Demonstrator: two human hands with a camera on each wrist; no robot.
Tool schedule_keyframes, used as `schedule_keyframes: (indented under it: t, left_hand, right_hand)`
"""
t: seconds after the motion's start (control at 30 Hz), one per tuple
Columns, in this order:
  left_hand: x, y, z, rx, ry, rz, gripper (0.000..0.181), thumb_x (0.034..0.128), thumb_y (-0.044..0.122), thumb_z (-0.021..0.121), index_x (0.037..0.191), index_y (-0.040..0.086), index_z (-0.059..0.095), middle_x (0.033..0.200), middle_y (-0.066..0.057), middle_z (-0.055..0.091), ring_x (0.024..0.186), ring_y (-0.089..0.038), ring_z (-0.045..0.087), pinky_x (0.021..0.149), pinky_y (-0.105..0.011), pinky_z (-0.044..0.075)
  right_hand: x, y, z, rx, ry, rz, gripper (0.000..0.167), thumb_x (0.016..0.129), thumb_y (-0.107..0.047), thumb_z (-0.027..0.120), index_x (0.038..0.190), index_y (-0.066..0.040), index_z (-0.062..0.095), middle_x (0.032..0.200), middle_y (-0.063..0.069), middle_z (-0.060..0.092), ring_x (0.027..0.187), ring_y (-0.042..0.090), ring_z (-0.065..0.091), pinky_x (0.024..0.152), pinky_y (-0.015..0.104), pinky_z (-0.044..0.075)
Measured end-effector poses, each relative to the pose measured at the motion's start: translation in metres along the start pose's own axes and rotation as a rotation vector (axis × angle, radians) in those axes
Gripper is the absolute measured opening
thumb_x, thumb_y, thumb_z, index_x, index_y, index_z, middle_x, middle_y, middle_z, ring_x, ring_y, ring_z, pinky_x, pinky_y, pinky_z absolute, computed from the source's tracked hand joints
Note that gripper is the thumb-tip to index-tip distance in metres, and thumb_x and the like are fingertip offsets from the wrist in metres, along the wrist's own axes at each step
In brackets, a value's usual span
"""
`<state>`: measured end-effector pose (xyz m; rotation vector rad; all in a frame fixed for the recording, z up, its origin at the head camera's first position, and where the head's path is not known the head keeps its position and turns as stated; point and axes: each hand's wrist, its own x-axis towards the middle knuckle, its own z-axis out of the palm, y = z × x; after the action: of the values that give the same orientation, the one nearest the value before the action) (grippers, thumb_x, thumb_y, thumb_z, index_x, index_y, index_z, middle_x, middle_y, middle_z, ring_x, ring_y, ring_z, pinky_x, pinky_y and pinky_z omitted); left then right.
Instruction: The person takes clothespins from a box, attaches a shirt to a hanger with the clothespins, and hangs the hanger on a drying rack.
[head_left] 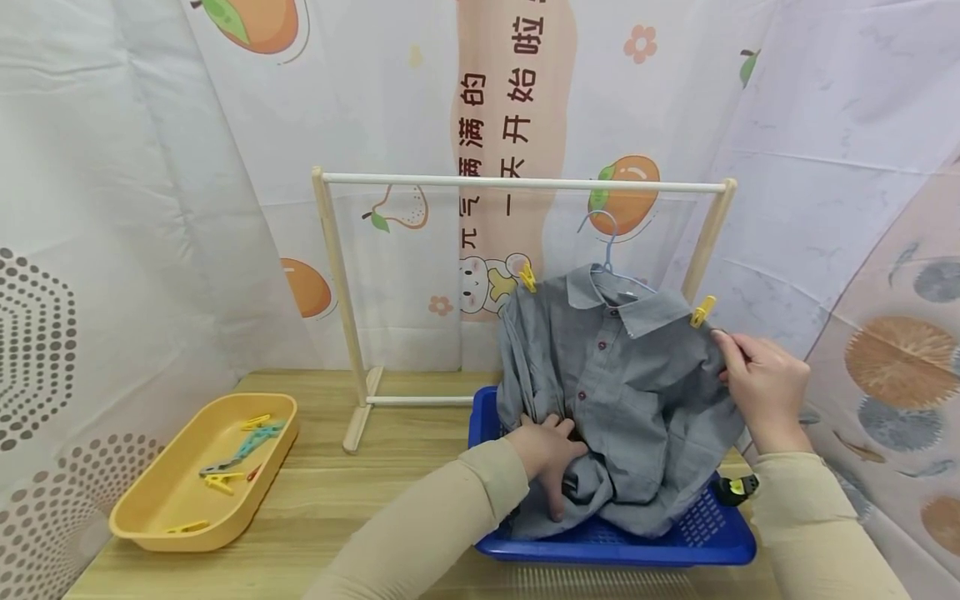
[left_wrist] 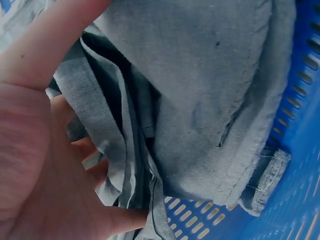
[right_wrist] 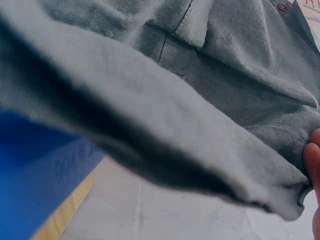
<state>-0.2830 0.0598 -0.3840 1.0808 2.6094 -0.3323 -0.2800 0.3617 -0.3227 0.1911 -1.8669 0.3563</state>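
Observation:
A grey button-up shirt is on a light blue hanger, its hook below the rack's top rod. Yellow clothespins sit on both shoulders, one at left and one at right. My right hand pinches the shirt near the right-hand shoulder; the right wrist view shows only its fingertips at the edge. With fingers spread, my left hand touches the bunched sleeve and lower front. Grey folds lie against those fingers in the left wrist view, hiding some fingertips. The shirt's bottom rests in a blue basket.
A wooden rack with a white top rod stands behind the basket. On the left, a yellow tray holds several clips and a small red item. A black and yellow-green object sits at the basket's right side. Patterned cloth hangs around the table.

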Motion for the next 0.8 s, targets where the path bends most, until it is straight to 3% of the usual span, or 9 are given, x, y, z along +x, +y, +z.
schedule_keyframes:
  t: [0.5,0.8]
  left_hand:
    - [0.0071,0.0083,0.0087,0.114,-0.033,-0.035,0.114,0.0593,0.076,0.085,0.156,0.050,0.030,0.155,0.008,0.029,0.144,-0.020,0.026,0.107,-0.070,0.033]
    - [0.0056,0.0093,0.0096,0.146,0.012,-0.024,0.107,0.0607,0.072,0.087,0.152,0.050,0.037,0.152,0.007,0.032,0.141,-0.020,0.030,0.104,-0.066,0.039]
  right_hand:
    - [-0.0020,-0.0025,0.0005,-0.010,-0.026,0.013,0.017,0.090,-0.019,0.080,0.082,-0.003,0.081,0.063,0.012,0.068,0.050,0.032,0.061,0.056,0.018,0.036]
    - [-0.0001,-0.0073,-0.0010,-0.006,-0.040,0.003,0.017,0.090,-0.018,0.079,0.083,-0.003,0.081,0.063,0.013,0.068,0.051,0.032,0.061,0.057,0.020,0.037]
